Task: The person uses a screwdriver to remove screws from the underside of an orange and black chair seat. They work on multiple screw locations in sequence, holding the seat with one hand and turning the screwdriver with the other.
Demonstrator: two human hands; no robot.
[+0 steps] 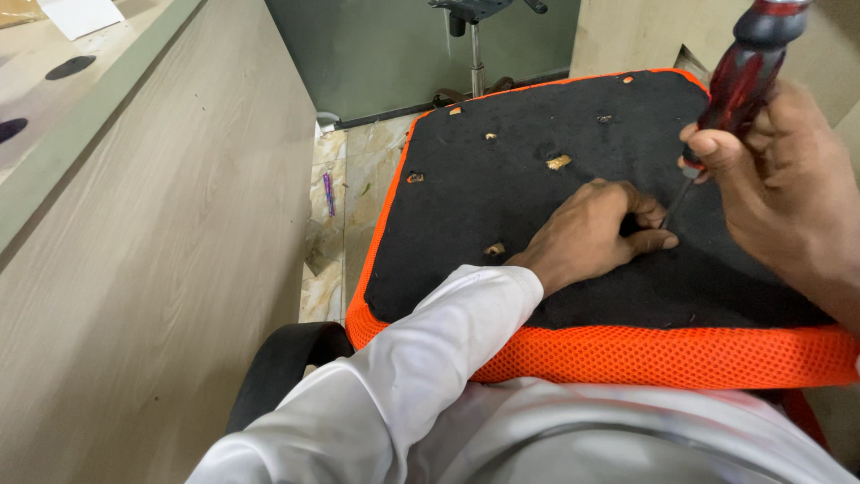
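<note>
Beige wooden panel (152, 260) at far left, tiled floor (327, 224) beside it. Upturned seat cushion (502, 179), black underside with orange mesh edge, resting across the lap. Left hand (596, 233) pressed on the black fabric, fingers curled, pinching at the screwdriver's tip. Right hand (784, 188) wrapped tight around the red-handled screwdriver (748, 76), shaft angled down toward the left fingertips.

Upturned chair seat (537, 116), black underside with orange mesh edge, resting across the person's lap. Left hand (596, 233) pressed flat-ish on the black fabric, fingers (658, 240) curled at the screwdriver tip. Right hand (788, 188) grips a red-handled screwdriver (743, 76) (tilted, tip down on fabric). Several holes in the underside. Wooden panel (161, 269) at left.
</note>
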